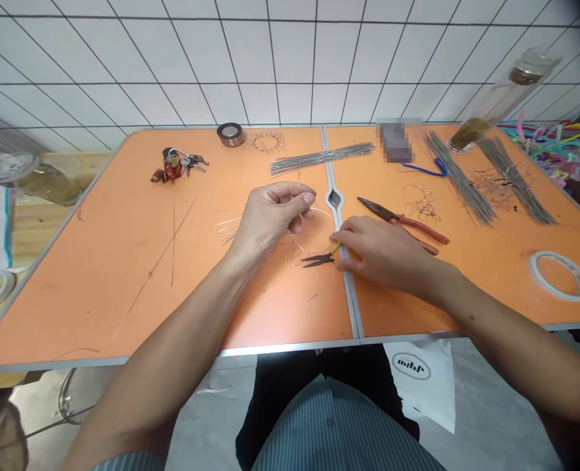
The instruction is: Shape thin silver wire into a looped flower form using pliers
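My left hand (274,216) is over the middle of the orange folding table (290,314), its thumb and forefinger pinched on a thin wire (322,212) that curves out to the right. The wire's far end is too fine to follow. My right hand (380,252) grips small pliers (320,260) with yellow handles, mostly hidden under the fingers. The pliers' dark jaws point left, close to the table, and look slightly apart. Loose wire pieces (228,227) lie left of my left hand. Larger red-handled pliers (420,227) rest just beyond my right hand.
Behind my hands lies a bundle of wires (322,158); more wire bundles (461,180) and a glass bottle (503,98) are at right. Keys (179,162) and a tape roll (231,134) sit at back left. A white tape roll (562,275) lies near right.
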